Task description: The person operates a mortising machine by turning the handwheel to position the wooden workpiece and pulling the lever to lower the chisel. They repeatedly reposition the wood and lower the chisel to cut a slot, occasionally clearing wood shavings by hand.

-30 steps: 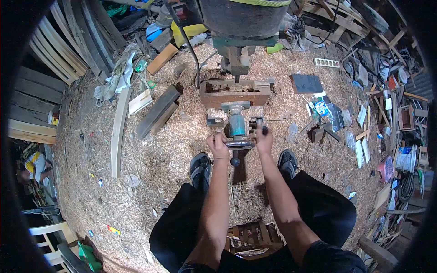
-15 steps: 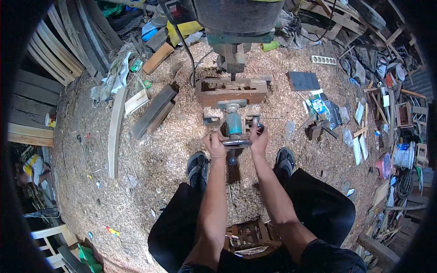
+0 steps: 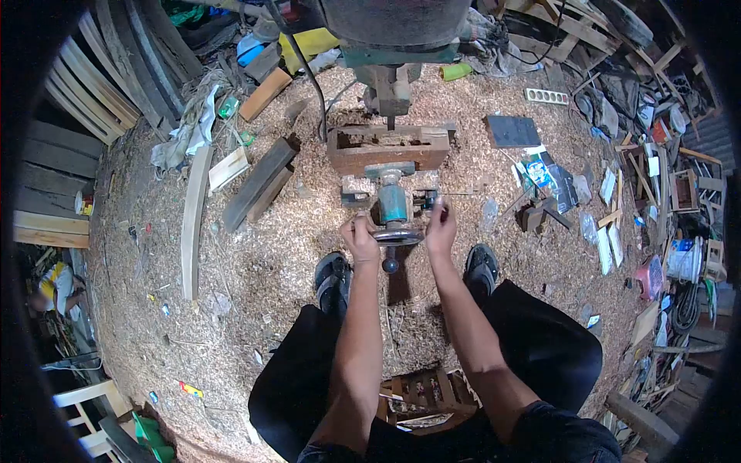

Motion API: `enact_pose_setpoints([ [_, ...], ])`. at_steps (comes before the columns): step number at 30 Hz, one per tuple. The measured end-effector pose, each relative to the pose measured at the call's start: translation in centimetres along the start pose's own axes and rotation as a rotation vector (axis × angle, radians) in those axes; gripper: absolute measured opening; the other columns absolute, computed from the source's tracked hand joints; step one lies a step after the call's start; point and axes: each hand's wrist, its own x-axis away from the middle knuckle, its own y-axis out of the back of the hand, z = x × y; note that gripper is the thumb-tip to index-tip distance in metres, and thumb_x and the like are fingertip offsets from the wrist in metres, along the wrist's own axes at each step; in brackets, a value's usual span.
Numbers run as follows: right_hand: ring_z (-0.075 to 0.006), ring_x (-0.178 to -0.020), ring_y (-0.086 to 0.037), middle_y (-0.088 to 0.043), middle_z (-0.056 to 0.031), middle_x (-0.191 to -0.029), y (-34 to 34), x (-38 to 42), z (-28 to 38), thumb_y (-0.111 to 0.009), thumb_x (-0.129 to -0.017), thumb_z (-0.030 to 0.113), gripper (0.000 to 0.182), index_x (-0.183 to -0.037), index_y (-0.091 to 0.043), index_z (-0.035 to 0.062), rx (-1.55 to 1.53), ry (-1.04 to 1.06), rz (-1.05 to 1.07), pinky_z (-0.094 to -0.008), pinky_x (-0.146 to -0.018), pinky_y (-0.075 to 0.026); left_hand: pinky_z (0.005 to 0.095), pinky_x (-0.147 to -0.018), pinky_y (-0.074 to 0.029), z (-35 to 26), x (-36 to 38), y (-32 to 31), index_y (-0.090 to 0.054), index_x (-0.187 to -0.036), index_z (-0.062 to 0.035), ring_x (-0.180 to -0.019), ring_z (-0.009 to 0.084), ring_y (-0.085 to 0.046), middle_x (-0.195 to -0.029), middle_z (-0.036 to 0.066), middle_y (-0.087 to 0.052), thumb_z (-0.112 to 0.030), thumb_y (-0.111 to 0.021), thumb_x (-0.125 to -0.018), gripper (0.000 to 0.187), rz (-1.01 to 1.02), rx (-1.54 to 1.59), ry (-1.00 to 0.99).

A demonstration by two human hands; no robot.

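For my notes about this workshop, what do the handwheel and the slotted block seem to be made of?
The handwheel looks like smooth metal, perhaps chromed steel: its rim shines. The slotted block looks like bare reddish-brown wood, from its matt faces and ragged slot.

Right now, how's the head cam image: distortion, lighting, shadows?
Head view: fisheye, black corners, planks at left look bowed; shavings-covered floor brightly lit; dark shadow below the handwheel; machine housing dim, cropped at top.
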Motion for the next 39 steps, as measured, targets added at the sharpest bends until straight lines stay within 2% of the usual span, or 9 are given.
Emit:
enact_pose_setpoints([
  [4,-0.0178,-0.066,-0.063,-0.068,-0.0113,-0.077,0.4,-0.6,1.6,-0.05,-0.101,0.03,0.039,-0.101,-0.065,-0.006,0.219,0.165,0.024,-0.0321,-0.064,-0.05,0.0299,-0.053,-0.031,1.0,-0.2,0.2,-0.039,-0.053,-0.0066,-0.053,0.0133,-0.038,-0.055,0.003,-0.04,-0.019,-0.05,-0.091,0.041,-0.002,0.038,-0.03],
  [11,-0.0252,-0.085,-0.068,-0.069,-0.0142,-0.083,0.7,-3.5,-0.7,-0.04,-0.103,0.037,0.044,-0.092,-0.064,0.0024,-0.726,-0.989,0.299,-0.043,-0.069,-0.05,0.0302,-0.051,-0.029,1.0,-0.3,0.2,-0.041,-0.052,-0.0038,-0.05,0.0129,-0.039,-0.052,0.004,-0.042,-0.018,-0.052,-0.091,0.043,-0.018,0.082,-0.014],
  [15,-0.0179,-0.075,-0.062,-0.067,-0.0143,-0.079,0.5,-2.4,-4.2,-0.045,-0.101,0.042,0.049,-0.088,-0.065,-0.001,0.056,-0.227,0.082,-0.0348,-0.062,-0.044,0.0292,-0.05,-0.029,-0.1,0.0,-0.4,-0.041,-0.052,-0.0037,-0.05,0.0122,-0.039,-0.052,0.003,-0.042,-0.018,-0.053,-0.091,0.043,-0.047,0.066,-0.011],
  [20,-0.0193,-0.067,-0.06,-0.065,-0.013,-0.074,-0.1,-1.1,-3.9,-0.05,-0.1,0.043,0.052,-0.087,-0.061,-0.0065,-0.078,-0.115,0.093,-0.0314,-0.066,-0.051,0.029,-0.051,-0.03,0.3,-0.1,-0.1,-0.041,-0.052,-0.0037,-0.05,0.012,-0.039,-0.052,0.003,-0.043,-0.019,-0.054,-0.091,0.044,-0.017,0.119,0.011],
  [24,-0.0357,-0.069,-0.064,-0.064,-0.0257,-0.088,-0.7,-2.7,-1.9,-0.032,-0.103,0.045,0.057,-0.105,-0.051,-0.0083,-0.694,-0.959,0.151,-0.0386,-0.065,-0.057,0.0305,-0.051,-0.029,0.3,0.0,-0.2,-0.036,-0.052,-0.0066,-0.05,0.0132,-0.036,-0.052,0.004,-0.038,-0.017,-0.05,-0.089,0.041,-0.04,0.014,-0.004],
  [27,-0.0317,-0.065,-0.063,-0.064,-0.0246,-0.087,0.1,-5.3,-7.2,-0.029,-0.103,0.045,0.057,-0.103,-0.052,-0.0072,-0.777,-1.055,0.542,-0.0348,-0.062,-0.055,0.03,-0.051,-0.03,0.3,0.0,-0.2,-0.037,-0.052,-0.0065,-0.049,0.0131,-0.036,-0.051,0.003,-0.039,-0.018,-0.05,-0.089,0.041,-0.032,0.065,0.023],
  [32,-0.0252,-0.074,-0.067,-0.066,-0.0174,-0.087,0.4,-2.4,-2.6,-0.052,-0.098,0.046,0.054,-0.108,-0.056,-0.0063,-0.351,-0.493,0.213,-0.034,-0.066,-0.058,0.0296,-0.049,-0.028,-0.3,0.3,-0.6,-0.037,-0.052,-0.0067,-0.048,0.0126,-0.035,-0.051,0.003,-0.038,-0.02,-0.05,-0.09,0.043,-0.057,0.025,0.014],
  [36,-0.0221,-0.063,-0.062,-0.061,-0.0116,-0.076,-0.2,-3.1,-0.1,-0.043,-0.102,0.044,0.051,-0.101,-0.056,-0.0048,-0.75,-0.963,0.186,-0.032,-0.057,-0.053,0.0296,-0.048,-0.027,0.4,0.1,0.0,-0.036,-0.052,-0.0069,-0.048,0.0124,-0.036,-0.051,0.002,-0.038,-0.02,-0.051,-0.09,0.043,-0.032,0.027,0.015],
  [39,-0.024,-0.065,-0.063,-0.061,-0.0117,-0.075,0.2,-5.2,-6.5,-0.038,-0.102,0.046,0.054,-0.098,-0.057,-0.0051,-1.227,-1.211,0.649,-0.0318,-0.056,-0.053,0.0298,-0.048,-0.027,-0.1,0.2,-0.3,-0.036,-0.052,-0.0069,-0.048,0.0125,-0.035,-0.051,0.003,-0.038,-0.02,-0.051,-0.09,0.043,-0.041,0.034,0.024],
])
